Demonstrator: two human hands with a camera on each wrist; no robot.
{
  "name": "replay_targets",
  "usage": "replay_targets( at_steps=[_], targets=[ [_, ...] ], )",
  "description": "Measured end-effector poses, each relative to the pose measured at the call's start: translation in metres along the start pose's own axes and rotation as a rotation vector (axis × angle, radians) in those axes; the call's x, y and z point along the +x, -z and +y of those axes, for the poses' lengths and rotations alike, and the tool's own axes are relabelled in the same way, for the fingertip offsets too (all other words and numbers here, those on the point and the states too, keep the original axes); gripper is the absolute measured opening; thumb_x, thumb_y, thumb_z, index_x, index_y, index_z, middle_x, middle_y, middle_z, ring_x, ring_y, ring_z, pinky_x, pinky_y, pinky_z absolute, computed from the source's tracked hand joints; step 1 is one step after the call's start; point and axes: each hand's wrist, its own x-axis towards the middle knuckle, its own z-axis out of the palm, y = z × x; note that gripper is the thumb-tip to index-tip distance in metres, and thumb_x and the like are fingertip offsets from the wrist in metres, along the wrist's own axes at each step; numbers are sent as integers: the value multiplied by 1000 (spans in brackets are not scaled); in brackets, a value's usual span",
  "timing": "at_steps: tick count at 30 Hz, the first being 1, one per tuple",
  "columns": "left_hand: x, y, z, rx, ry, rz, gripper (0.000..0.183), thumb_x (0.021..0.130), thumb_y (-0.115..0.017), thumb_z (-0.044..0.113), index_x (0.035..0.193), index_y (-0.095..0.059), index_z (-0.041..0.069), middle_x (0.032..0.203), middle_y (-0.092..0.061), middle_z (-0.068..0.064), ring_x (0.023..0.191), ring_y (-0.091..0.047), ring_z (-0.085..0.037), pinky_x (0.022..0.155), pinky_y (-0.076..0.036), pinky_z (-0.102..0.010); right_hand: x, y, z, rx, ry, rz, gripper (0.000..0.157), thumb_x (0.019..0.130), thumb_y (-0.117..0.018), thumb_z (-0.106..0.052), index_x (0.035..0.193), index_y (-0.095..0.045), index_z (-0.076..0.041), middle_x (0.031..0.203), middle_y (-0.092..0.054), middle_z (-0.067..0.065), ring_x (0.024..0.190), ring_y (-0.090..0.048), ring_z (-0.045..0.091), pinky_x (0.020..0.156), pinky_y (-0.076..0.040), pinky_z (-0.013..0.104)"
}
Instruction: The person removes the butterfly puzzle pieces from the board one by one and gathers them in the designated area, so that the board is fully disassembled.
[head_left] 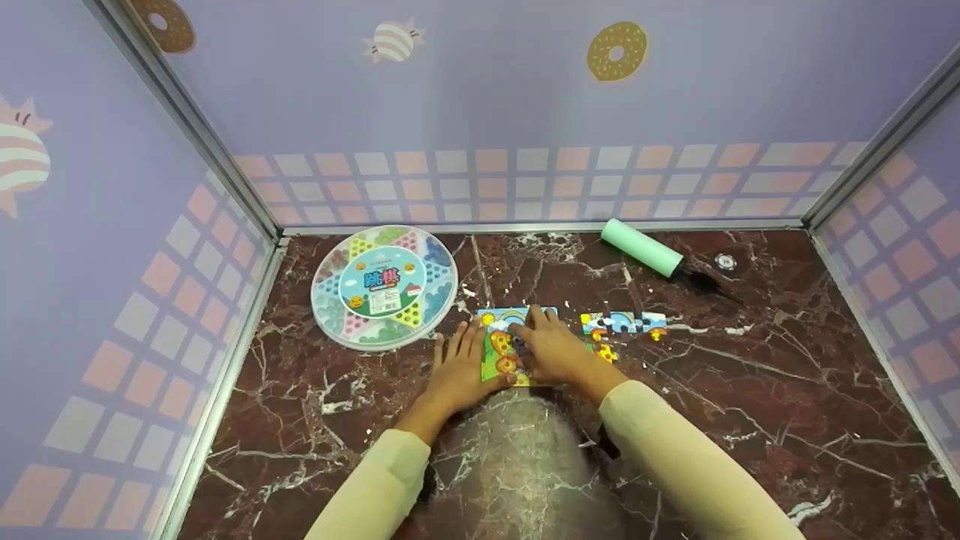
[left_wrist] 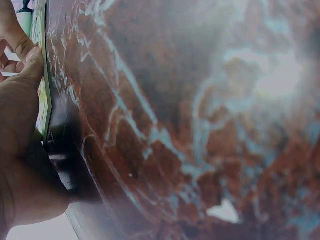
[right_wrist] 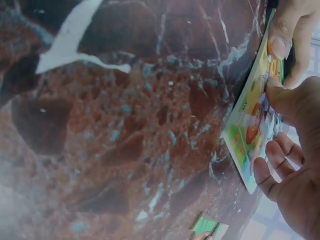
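A colourful cartoon jigsaw puzzle board (head_left: 495,352) lies flat on the dark marbled table. My left hand (head_left: 459,367) rests along its left side, fingers extended, thumb on the front edge; the left wrist view shows that thumb (left_wrist: 34,62) on the rim. Over the board's right half is my right hand (head_left: 556,349), its fingertips touching the picture. From the right wrist the fingers (right_wrist: 267,177) look loosely bent against the puzzle board (right_wrist: 245,130). The right palm hides much of the picture. Loose puzzle pieces (head_left: 622,322) lie right of the board, with a yellow piece (head_left: 606,352) nearer me.
To the left sits a round Chinese checkers set (head_left: 382,289) with a clear lid. A mint-green cylinder (head_left: 641,247) with a black end lies at the back right, beside a small round chip (head_left: 725,261). Patterned walls (head_left: 525,112) enclose the table at the back and sides.
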Motion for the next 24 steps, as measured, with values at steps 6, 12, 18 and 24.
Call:
replay_targets(
  at_steps=[6, 12, 18, 24],
  targets=[
    [0, -2, -2, 9, -4, 13, 116, 96, -64, 80, 177, -23, 7, 187, -17, -12, 174, -13, -38, 138, -1, -70, 3, 1, 0, -29, 8, -7, 55, 94, -81, -19, 147, -69, -10, 125, -52, 21, 114, -51, 40, 93, -58, 60],
    [0, -2, -2, -6, -10, 26, 114, 97, -66, 78, 176, -24, 7, 187, -18, -13, 174, -14, -38, 138, -2, -71, 5, 4, -1, -20, 14, -16, 56, 94, -82, -18, 148, -69, -10, 125, -51, 22, 113, -48, 38, 88, -56, 60],
    [0, -1, -1, -10, -6, 12, 114, 97, -64, 78, 177, -23, 8, 187, -17, -12, 174, -13, -38, 138, -1, -71, 6, 4, 0, -5, 1, -42, 57, 92, -81, -15, 148, -69, -8, 122, -49, 20, 109, -44, 35, 84, -52, 54],
    [0, 0, -1, -19, 12, -16, 115, 98, -62, 80, 178, -20, 9, 188, -14, -11, 175, -9, -36, 138, 2, -69, 7, 5, -1, 21, -29, -65, 55, 96, -82, -15, 149, -67, -11, 122, -46, 17, 109, -42, 32, 84, -50, 52]
  ],
)
